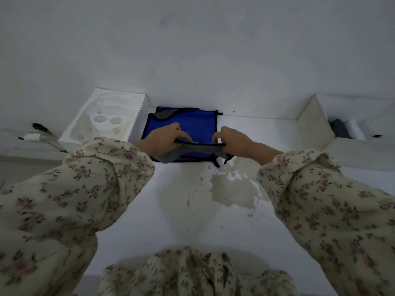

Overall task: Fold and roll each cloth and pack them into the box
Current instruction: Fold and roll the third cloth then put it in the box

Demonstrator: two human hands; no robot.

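White chipped table (192, 210) carried a blue cloth (188, 122) lying just beside the box (140, 122).
Left hand (164, 135) and right hand (235, 139) each pinched its near edge, grey underside showing; that edge ran left to right. Carrying both corners level to the far edge would likely fold it squarely; the cloth looked nearly square, with no clear long axis.
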